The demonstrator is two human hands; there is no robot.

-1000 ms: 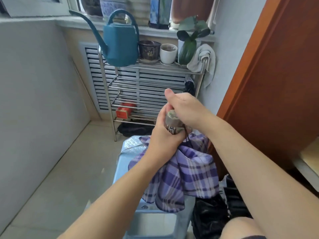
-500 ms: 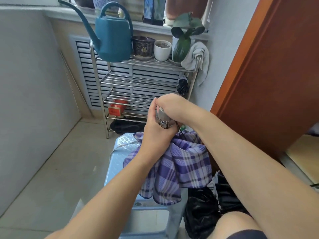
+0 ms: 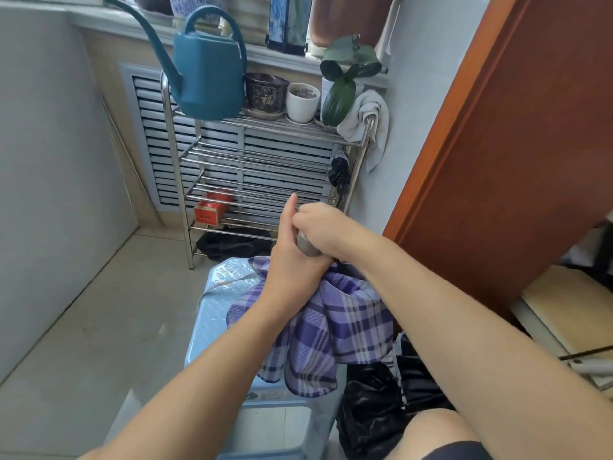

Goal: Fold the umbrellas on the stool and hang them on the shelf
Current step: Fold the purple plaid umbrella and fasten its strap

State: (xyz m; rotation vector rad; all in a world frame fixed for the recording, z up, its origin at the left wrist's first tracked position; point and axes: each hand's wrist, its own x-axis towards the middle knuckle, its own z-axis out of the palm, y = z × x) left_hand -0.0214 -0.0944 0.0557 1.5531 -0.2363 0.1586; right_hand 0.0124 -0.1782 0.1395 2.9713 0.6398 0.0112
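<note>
Your right hand [image 3: 318,224] has slid over the cap, both fists gripping the light, floppy purple plaid umbrella [image 3: 335,327], left hand [image 3: 292,260] round its stiff shaft, the better hold.

three umbrellas [image 3: 335,323], three pots [image 3: 302,101], one stool [image 3: 219,293]

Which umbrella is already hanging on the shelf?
The small black folded umbrella hanging at the steel shelf's right post; the purple plaid umbrella is in both hands.

Shiny metal shelf [image 3: 265,151]; checked cloth umbrella [image 3: 341,327]
</note>
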